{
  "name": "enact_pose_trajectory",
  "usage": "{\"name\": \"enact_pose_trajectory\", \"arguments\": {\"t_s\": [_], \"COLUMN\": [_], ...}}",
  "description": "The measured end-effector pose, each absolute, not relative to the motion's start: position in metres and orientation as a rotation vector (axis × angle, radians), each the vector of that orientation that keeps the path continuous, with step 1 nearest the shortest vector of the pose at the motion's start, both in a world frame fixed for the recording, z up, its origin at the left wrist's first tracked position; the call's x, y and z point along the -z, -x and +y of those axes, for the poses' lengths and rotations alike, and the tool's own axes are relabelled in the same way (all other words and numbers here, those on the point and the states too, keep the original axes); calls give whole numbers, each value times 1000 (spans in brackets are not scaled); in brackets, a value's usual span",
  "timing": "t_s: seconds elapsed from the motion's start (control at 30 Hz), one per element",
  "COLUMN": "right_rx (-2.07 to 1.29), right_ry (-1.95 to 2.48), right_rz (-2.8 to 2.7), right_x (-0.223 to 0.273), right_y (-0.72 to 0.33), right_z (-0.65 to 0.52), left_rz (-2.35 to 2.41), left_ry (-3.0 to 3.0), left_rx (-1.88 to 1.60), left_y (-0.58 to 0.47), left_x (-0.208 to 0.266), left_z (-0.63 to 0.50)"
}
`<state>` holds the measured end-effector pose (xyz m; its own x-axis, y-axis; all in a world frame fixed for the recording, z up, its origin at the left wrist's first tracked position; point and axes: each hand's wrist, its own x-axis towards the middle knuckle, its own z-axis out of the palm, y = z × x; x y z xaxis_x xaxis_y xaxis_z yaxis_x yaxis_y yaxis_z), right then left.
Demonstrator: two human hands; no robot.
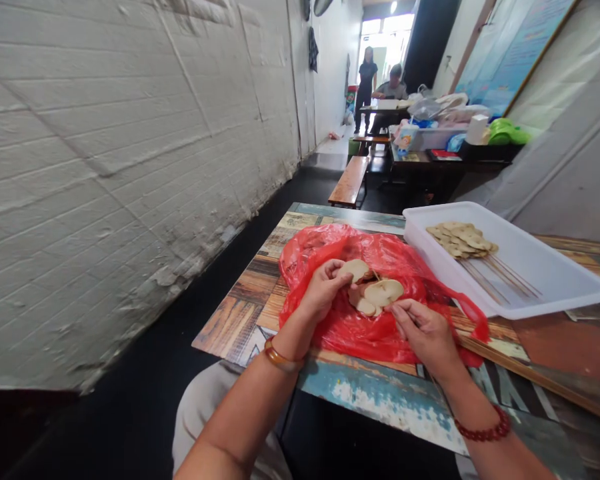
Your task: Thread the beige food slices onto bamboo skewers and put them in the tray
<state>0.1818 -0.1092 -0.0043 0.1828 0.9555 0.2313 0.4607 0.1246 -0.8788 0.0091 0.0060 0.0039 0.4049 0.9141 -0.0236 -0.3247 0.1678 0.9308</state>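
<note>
Between the thumb and fingers of my left hand [327, 288] is a pale, thin round food slice [355, 269], held over a crumpled red plastic bag [310, 260]. My right hand [425, 330] is closed in a pinch on a thin bamboo skewer, whose shaft runs back under the wrist. Right by these fingertips is another pale slice [384, 293]; whether the skewer goes through it I cannot tell. More slices [364, 307] lie in the opened bag beneath both hands. To the right, skewered slices [463, 239] lie piled in a white plastic tray [545, 257], their sticks pointing toward me.
A bundle of long bamboo skewers [525, 373] lies on the patchwork-patterned table [245, 300] at right. Beyond it stand a wooden bench [350, 180] and a dark table with bags and green bowls [505, 132]. Two people are farther back. A white wall [130, 167] runs along the left.
</note>
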Motion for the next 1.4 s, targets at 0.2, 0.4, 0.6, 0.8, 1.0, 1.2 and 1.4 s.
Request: {"name": "enact_pose_trajectory", "arguments": {"t_s": [0.2,0.4,0.6,0.8,1.0,1.2,1.4], "right_rx": [-527,-487,-477,-492,-476,-478,-458], "right_ry": [1488,1515,1523,1525,1517,1526,1508], "right_rz": [-1555,-1597,-1609,-1625,-1636,-1648,-1634], "right_x": [2,4,8,12,11,12,13], "right_y": [-172,-169,-170,-171,-169,-170,-169], "right_z": [-111,-110,-109,-108,-106,-105,-103], "left_rz": [719,713,686,697,721,776,885], "left_ry": [-1021,-1035,-1057,-1078,-1103,-1203,-1373], "left_rx": [-1048,-1054,-1050,-1080,-1108,-1128,-1124], "left_y": [-5,-6,-6,-6,-5,-6,-8], "left_x": [-6,-8,-8,-9,-10,-12,-8], "left_z": [8,5,4,3,4,3,4]}}
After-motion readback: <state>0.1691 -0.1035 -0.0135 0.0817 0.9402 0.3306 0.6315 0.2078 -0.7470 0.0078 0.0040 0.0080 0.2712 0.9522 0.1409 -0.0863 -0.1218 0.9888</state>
